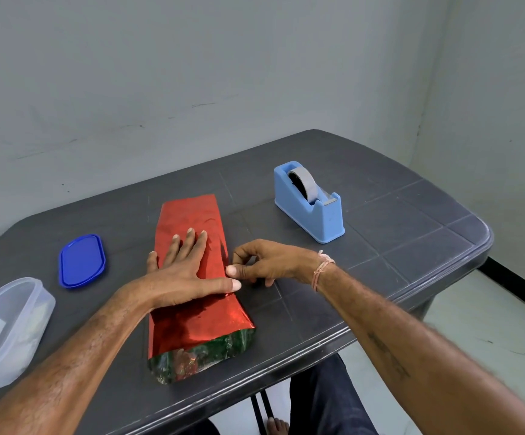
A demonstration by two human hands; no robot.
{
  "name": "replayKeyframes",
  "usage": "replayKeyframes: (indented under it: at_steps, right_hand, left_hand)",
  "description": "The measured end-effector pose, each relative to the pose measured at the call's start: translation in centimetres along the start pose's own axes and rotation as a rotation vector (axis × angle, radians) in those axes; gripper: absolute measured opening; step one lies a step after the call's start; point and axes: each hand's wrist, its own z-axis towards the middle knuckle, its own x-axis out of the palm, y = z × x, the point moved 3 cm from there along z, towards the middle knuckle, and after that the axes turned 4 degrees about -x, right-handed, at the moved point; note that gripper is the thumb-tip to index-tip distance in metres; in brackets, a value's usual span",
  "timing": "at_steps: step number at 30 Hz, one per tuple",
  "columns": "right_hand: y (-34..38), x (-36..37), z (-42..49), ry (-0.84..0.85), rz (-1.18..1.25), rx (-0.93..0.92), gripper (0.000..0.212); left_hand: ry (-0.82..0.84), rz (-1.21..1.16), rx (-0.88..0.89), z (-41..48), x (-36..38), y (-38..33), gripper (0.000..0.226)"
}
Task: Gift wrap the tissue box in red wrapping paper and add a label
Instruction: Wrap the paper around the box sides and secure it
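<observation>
Left hand (185,277) presses red paper (192,215) flat — right hand (267,265) pinches its edge.

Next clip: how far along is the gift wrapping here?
Done: the red paper is folded over into a sleeve, covering top and sides. In hand: the left hand presses flat on top while the right hand pinches the paper's right edge beside the left thumb. Left: the near end gapes open, unfolded; no label shows anywhere; the tape dispenser stands apart, further back on the right.

Single head-worn view, looking forward and down, close over the table (380,233)
</observation>
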Motion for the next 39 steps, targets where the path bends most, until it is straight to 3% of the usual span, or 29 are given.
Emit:
replayKeyframes:
  at_steps: [18,33,39]
  right_hand:
    - [-0.8,0.4,1.6,-0.071,-0.125,0.019,0.029]
    - [-1.0,0.2,2.0,-0.161,-0.351,0.070,0.052]
    - [-0.8,0.3,2.0,-0.172,-0.406,0.056,0.048]
  left_hand:
    - [0.018,-0.001,0.010,-0.1,0.2,0.1,0.154]
    - [0.046,-0.016,0.018,-0.6,0.2,-0.1,0.153]
    - [0.057,-0.016,0.023,-0.6,0.1,-0.1,0.151]
